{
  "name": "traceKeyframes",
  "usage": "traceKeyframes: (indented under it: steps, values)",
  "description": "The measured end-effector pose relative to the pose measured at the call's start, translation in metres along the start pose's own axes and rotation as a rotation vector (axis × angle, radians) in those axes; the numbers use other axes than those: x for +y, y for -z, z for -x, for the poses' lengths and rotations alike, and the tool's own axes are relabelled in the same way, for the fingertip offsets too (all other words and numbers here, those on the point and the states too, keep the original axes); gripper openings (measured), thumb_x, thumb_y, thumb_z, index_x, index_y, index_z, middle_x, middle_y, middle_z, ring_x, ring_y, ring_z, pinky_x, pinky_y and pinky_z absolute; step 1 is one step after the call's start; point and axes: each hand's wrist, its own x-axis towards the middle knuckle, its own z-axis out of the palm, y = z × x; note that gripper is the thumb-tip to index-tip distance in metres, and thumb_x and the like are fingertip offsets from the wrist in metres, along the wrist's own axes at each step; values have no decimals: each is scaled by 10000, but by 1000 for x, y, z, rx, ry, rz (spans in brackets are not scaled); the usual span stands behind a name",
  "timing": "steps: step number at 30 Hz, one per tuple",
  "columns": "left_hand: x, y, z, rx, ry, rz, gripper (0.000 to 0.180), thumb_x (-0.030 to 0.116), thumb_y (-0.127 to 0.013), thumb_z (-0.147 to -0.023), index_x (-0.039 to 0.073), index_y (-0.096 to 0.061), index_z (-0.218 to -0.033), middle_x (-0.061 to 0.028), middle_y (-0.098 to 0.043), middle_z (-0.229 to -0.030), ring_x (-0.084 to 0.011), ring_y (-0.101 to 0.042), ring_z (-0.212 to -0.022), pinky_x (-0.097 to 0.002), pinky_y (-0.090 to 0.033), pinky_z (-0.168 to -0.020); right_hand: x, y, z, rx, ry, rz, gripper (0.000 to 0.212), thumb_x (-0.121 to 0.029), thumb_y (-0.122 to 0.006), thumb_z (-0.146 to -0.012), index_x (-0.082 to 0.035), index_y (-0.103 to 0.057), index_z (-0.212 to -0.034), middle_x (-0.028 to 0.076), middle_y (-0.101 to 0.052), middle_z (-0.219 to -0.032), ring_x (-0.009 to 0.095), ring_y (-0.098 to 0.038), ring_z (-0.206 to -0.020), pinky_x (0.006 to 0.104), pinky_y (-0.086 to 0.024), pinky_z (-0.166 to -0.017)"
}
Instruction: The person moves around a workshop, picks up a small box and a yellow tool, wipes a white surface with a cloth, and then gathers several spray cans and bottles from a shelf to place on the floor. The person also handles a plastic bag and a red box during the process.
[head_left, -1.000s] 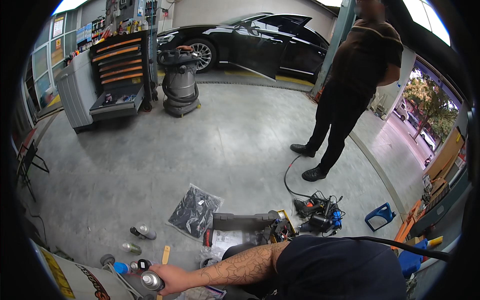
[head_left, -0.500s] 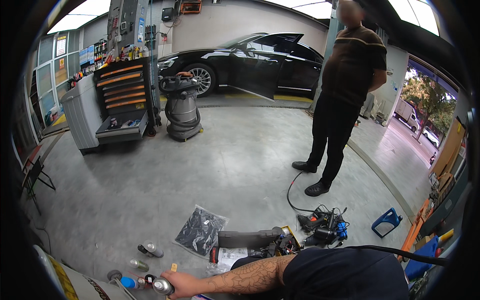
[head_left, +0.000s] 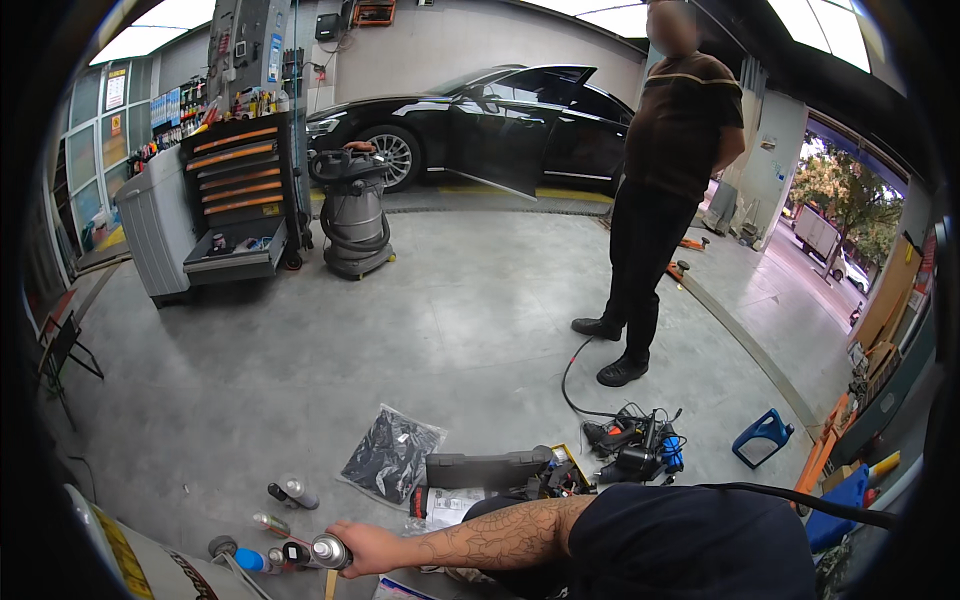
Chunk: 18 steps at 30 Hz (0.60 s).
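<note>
My right hand (head_left: 370,549) is wrapped around an aerosol can (head_left: 331,550) with a silver domed top, held upright above the floor at lower left. The tattooed forearm and dark sleeve reach in from the lower right. Just left of the held can stand a can with a black cap (head_left: 294,553) and a can with a blue body or cap (head_left: 248,560). Slightly farther off are a clear-looking bottle with greenish contents (head_left: 270,523) and a silver-grey spray can (head_left: 300,493). My left hand does not show.
A plastic-bagged dark item (head_left: 392,455) lies beyond my arm, beside a dark tool case (head_left: 488,467). Corded power tools (head_left: 640,448) and a blue jug (head_left: 763,439) sit to the right. A person (head_left: 660,200) stands ahead, near a vacuum (head_left: 355,220), tool cabinet (head_left: 240,180) and black car (head_left: 480,130).
My right hand has moved the aerosol can slightly up and to the right in the picture. The whole view has shifted a little. The standing person stays in place.
</note>
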Motion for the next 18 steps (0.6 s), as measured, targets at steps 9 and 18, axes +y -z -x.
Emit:
traceKeyframes:
  steps: [9, 18]
  values:
    - [39, 8, 40, 329, -279, 197, 662, 331, -966, -837, 76, -758, -1412, -218, -801, -1270, -421, -744, -1190, -525, -578, -1057, -5, -18, 1, -44, 17, -23, 701, -243, -924, -773, -19, -616, -1362, 238, -699, -1278, 465, -698, -1220, 517, -595, -1029]
    - [46, 8, 31, 291, -307, 491, 554, 127, -949, -875, -14, -735, -1367, -212, -809, -1235, -358, -760, -1132, -476, -579, -1057, -17, -34, -5, -32, 9, -40, 744, -219, -938, -760, -17, -594, -1388, 244, -681, -1305, 472, -697, -1224, 526, -596, -1031]
